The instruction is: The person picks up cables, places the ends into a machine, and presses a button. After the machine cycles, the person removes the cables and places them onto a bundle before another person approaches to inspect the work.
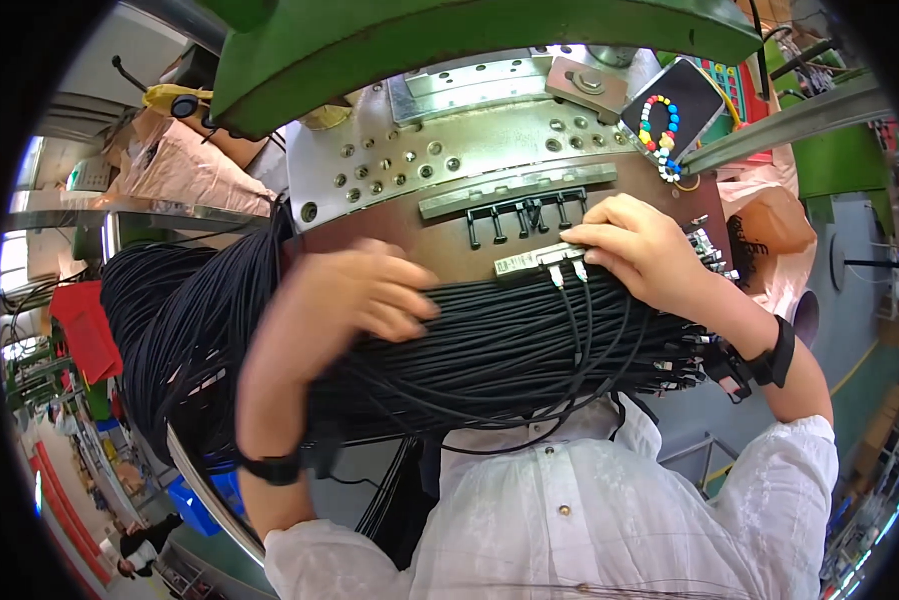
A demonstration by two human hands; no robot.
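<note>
At the centre of the frame, a pale metal block [518, 264] with two white plugs [558, 277] lies just below a black plastic rack [510, 207]. The right hand [638, 245] pinches the block's right end between thumb and fingers, so the step in hand looks like positioning the plugged block. The left hand [355, 290], blurred and well apart over black cables [490, 325], has loosely bent fingers; I cannot tell if it holds anything. The next move probably calls for a steady right pinch and slack in the leads.
</note>
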